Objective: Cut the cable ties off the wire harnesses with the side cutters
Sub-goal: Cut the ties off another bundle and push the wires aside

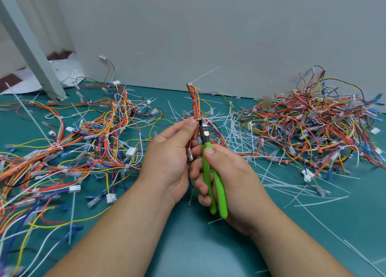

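Note:
My left hand (169,159) grips a wire harness (194,101) of red, orange and yellow wires and holds it upright above the table's middle. A white cable tie (205,74) sticks out from the harness's top end. My right hand (227,176) grips green-handled side cutters (211,172). Their jaws (203,123) sit against the harness right beside my left thumb, at a white tie there. Whether the jaws are closed on that tie is too small to tell.
A spread of tied harnesses (69,147) covers the left of the green table (198,245). A dense harness pile (313,126) lies at the right. Cut white ties (236,128) litter the middle and right. A grey wall (208,26) stands behind, a table leg (31,53) at far left.

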The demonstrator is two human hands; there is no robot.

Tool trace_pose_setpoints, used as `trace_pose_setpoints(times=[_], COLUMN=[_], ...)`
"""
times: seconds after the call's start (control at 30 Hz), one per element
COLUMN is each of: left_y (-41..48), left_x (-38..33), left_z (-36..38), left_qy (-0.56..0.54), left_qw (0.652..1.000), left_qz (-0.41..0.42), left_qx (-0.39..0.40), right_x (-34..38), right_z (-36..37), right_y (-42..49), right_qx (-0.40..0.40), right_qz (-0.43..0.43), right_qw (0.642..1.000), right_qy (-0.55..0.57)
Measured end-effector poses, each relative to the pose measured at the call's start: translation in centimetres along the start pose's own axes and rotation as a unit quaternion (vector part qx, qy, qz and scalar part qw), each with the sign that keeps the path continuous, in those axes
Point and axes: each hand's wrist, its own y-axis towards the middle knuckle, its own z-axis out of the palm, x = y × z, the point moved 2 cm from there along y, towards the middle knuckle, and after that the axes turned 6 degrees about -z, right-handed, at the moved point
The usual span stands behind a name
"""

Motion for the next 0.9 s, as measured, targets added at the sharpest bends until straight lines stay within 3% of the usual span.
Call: trace_pose_setpoints(times=[0.53,0.63,0.9], left_y=[0.0,-0.1,-1.0], left_x=[0.0,0.0,0.0], left_z=[0.1,0.1,0.4], left_qy=[-0.004,0.060,0.211], left_qw=[1.000,0.997,0.969], left_qz=[0.007,0.052,0.130], left_qx=[-0.007,-0.011,0.018], right_x=[0.0,0.5,0.9], right_z=[-0.2,-0.5,-1.4], right_y=[0.1,0.2,0.2], right_qx=[-0.038,-0.040,-0.010], right_qz=[-0.053,-0.069,-0.083], right_qw=[0.998,0.996,0.996], right_qy=[-0.015,0.042,0.039])
